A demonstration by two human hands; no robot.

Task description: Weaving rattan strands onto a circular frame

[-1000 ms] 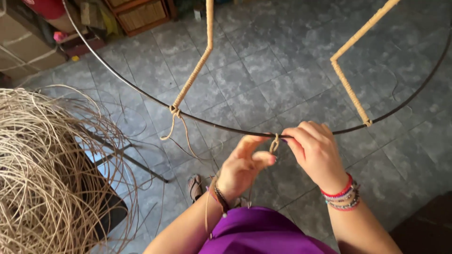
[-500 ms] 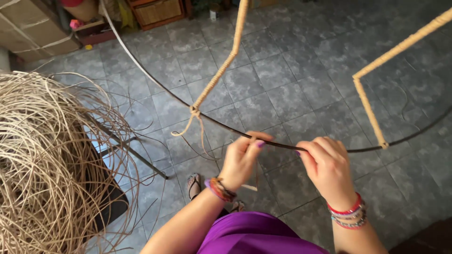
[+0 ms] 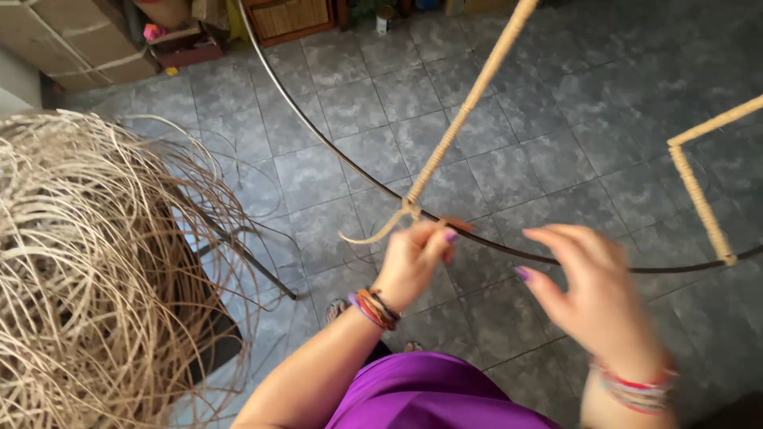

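Observation:
A thin black metal hoop (image 3: 318, 143) curves across the view above the tiled floor. A rod wrapped in pale rattan (image 3: 469, 103) meets the hoop at a knot (image 3: 409, 210), from which a loose strand end curls down to the left. My left hand (image 3: 413, 258) is just below that knot, its fingers pinched on a rattan strand at the hoop. My right hand (image 3: 592, 298) is blurred. It hovers to the right, just below the hoop, with fingers spread and nothing in them. A second wrapped rod (image 3: 699, 199), bent at a corner, joins the hoop at the far right.
A big tangled coil of loose rattan strands (image 3: 79, 262) fills the left side and rests on a dark metal stand (image 3: 238, 254). Cardboard boxes (image 3: 71, 40) and a wicker drawer unit (image 3: 286, 16) stand along the far wall. Grey floor tiles (image 3: 556, 119) lie beneath the hoop.
My right hand has let go of the hoop and opened, drawing back to the right. My left hand has slid left along the hoop to the knot.

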